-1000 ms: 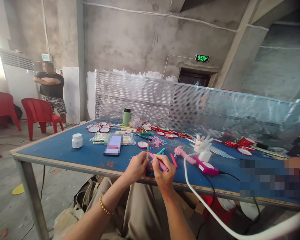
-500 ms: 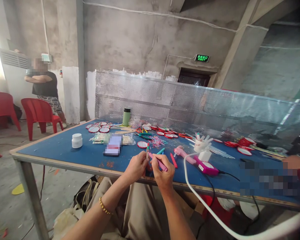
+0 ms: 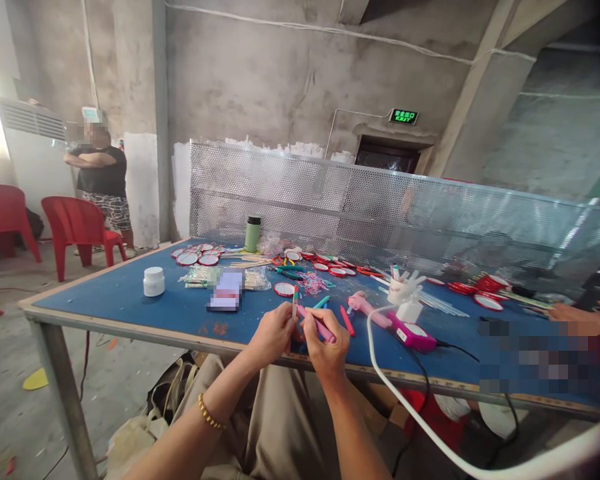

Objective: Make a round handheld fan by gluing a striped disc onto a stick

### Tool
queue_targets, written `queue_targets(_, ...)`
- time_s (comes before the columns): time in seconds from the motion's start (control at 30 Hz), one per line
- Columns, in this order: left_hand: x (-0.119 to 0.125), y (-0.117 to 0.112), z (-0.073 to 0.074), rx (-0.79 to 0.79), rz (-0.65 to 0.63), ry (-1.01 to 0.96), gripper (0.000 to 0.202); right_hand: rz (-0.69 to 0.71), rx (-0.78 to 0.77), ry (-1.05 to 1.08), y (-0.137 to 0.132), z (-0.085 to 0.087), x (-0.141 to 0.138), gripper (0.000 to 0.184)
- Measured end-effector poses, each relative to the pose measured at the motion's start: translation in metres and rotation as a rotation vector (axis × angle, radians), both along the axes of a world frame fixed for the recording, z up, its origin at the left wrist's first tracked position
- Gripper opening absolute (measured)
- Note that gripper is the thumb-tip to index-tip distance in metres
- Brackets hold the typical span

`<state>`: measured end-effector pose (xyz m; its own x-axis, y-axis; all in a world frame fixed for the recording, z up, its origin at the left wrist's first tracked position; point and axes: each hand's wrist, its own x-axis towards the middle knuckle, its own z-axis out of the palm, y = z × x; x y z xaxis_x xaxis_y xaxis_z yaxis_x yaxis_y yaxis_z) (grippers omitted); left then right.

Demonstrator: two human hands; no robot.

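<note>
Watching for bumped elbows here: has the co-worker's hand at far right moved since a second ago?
Yes, leftward: the co-worker's hand is now nearer the stationary purple box.

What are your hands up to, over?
Left hand: gripping thin stick, coloured end up. Right hand: holding pink marker, tip close to stick. Red marker nearby, not between hands.

Ahead of you on the wall point(image 3: 260, 80), above the doorway's point(image 3: 385, 157) top edge, an illuminated sign point(image 3: 403, 117) reads "安全出口" over "EXIT" in green. Toward the table's point(image 3: 105, 297) front edge, to your right, the magenta box point(image 3: 429, 342) bears a label too small to read.
</note>
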<state>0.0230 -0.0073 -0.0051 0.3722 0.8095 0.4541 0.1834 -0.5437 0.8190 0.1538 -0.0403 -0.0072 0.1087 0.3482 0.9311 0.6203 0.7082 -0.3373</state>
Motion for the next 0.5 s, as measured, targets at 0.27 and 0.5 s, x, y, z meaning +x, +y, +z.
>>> queue_targets(0.27, -0.0001, 0.0003, -0.0007, 0.018, 0.028, -0.001, 0.029, -0.011, 0.01, -0.027, 0.0005, -0.0001, 0.0001, 0.009)
queue_targets(0.5, 0.0007, 0.0034, -0.0036, -0.001, -0.025, -0.017, 0.027, -0.024, 0.011, 0.009, 0.0027, -0.0014, 0.0013, 0.009)
